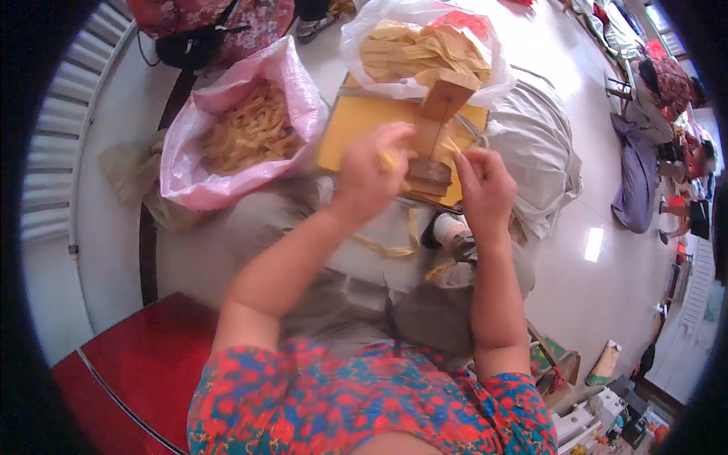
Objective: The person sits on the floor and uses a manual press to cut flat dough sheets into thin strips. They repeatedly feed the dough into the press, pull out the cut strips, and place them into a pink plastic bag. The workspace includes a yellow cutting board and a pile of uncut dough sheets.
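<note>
My left hand (369,170), blurred, is curled around a yellow strip (390,160) just left of a small wooden stand (446,102). On the other side of the stand, the thumb and fingers of my right hand (489,182) pinch the end of a thin yellowish strip (452,144). A dark cord or wire runs down the stand's front, and its lower end has a darker block (430,172). The stand rests on a yellow board (361,128) before me. Below the board hangs a loose pale yellow strip (412,236).
Left stands a pink woven sack (181,145) of crumpled yellowish pieces (250,133). A clear plastic bag (354,42) of folded yellowish strips (421,48) lies beyond the board. Grey cloth (534,142) is bunched at right. Other people (668,85) sit far right.
</note>
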The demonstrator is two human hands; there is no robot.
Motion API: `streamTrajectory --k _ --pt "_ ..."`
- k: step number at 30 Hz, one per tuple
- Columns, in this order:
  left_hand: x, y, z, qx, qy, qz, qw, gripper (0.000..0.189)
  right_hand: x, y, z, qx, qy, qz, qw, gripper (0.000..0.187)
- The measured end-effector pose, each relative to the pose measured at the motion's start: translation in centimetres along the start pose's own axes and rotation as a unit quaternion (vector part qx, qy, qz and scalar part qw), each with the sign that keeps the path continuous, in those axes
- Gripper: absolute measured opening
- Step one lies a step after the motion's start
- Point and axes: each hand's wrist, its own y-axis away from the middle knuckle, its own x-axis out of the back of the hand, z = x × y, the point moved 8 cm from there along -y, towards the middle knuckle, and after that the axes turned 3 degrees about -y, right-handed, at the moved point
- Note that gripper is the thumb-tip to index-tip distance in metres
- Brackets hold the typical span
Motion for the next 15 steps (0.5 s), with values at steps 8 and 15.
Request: streamTrajectory --k 8,15 --pt "-2.8 3.9 0.1 0.285 0.169 -0.265 0.906 0.018 0.2 3.2 -8.7 0.329 -0.078 -0.084 0.938 0.017" --pt "-5.3 8.4 4.6 0.276 0.254 -0.602 0.705 0.021 1.4 2.2 -7.2 0.284 -0.168 -0.058 0.942 0.010"
